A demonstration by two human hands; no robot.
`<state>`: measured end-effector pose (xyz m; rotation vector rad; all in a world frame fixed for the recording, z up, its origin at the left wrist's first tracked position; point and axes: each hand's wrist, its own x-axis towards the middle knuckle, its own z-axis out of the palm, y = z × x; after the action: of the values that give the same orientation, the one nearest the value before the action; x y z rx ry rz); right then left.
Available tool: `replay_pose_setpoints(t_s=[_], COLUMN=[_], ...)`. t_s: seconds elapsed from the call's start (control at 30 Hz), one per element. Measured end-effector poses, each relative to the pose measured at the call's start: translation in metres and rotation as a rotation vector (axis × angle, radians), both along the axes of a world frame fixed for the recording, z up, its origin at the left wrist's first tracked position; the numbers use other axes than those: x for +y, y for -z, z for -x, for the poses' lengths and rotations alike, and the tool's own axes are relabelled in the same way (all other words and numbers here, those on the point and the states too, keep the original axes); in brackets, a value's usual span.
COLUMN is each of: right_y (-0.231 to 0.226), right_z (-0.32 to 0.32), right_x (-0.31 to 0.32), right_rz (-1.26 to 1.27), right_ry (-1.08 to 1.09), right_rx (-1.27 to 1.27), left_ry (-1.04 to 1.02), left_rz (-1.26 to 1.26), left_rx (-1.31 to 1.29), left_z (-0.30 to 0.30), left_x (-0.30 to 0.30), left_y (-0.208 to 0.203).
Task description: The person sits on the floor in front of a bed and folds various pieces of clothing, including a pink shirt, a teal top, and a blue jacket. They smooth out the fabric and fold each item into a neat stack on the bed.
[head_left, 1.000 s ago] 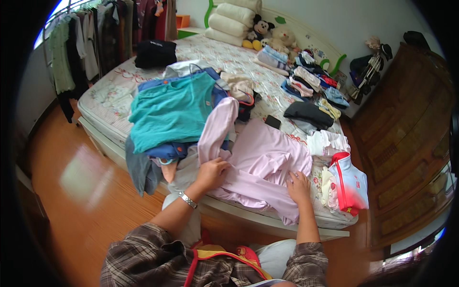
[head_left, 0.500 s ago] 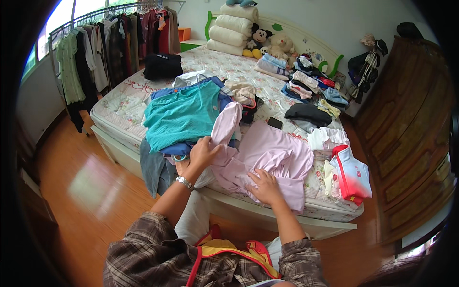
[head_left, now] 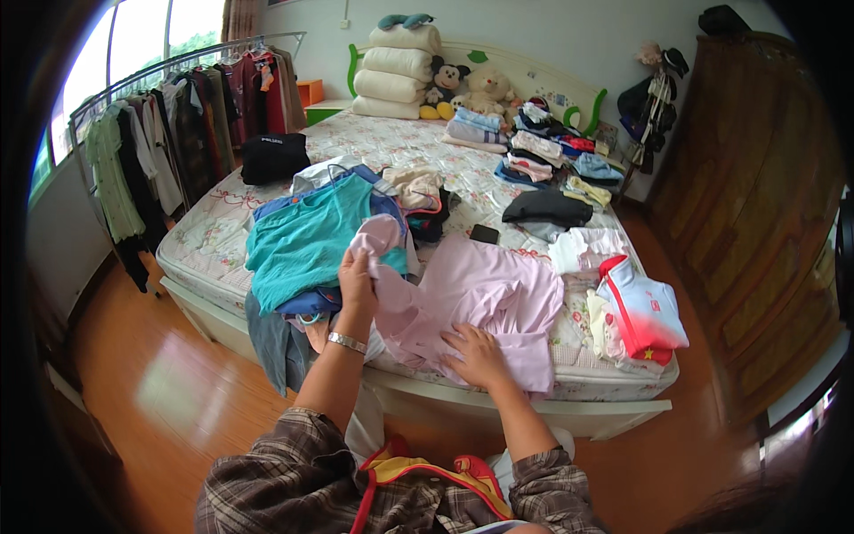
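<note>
A pale pink long-sleeved top (head_left: pixel 494 278) lies partly folded at the foot of the bed. My left hand (head_left: pixel 358 278) is closed on its left sleeve, raising it off the bed with the end bunched and drooping above the fingers. My right hand (head_left: pixel 478 354) rests flat on the lower part of the top, fingers spread, pressing the cloth. Just left of my left hand, a teal top (head_left: pixel 307 222) covers a heap of clothes, some blue, with hangers among them. Grey trousers (head_left: pixel 274 338) hang over the bed's edge below that heap.
Along the bed's right side lie a white and red jacket (head_left: pixel 642 307), dark folded clothes (head_left: pixel 547 209) and several stacks. A black phone (head_left: pixel 484 234) sits behind the pink top. Clothes hang on a rack (head_left: pixel 191 71) at left; a wooden wardrobe (head_left: pixel 738 205) stands at right.
My left hand has lifted the pink sleeve upward and pulled it slightly left, clear of the bed. The right hand stays on the top. The view has shifted a little.
</note>
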<state>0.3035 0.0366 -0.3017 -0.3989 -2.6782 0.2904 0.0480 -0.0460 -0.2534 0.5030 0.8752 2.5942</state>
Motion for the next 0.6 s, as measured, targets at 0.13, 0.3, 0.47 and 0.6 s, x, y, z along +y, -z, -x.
replay_pose_setpoints(t_s=[0.13,0.3,0.47,0.6], right_y=[0.001,-0.002,-0.012,-0.013], right_z=[0.002,-0.019,-0.073,-0.106], right_x=[-0.005,0.012,0.006,0.009], right_rz=[0.018,0.477,0.433,0.459], right_ry=[-0.032,-0.023,0.065,0.197], right_rx=[0.047,-0.227,0.056,0.268], left_ry=[-0.331,0.027,0.028,-0.029], left_rz=[0.314,0.739,0.827,0.829], left_rx=[1.096,1.909,1.792,1.793], left_z=[-0.066,-0.136,-0.101,-0.079], left_x=[0.028,0.024,-0.015,-0.033], left_y=[0.019,0.020,0.017,0.027])
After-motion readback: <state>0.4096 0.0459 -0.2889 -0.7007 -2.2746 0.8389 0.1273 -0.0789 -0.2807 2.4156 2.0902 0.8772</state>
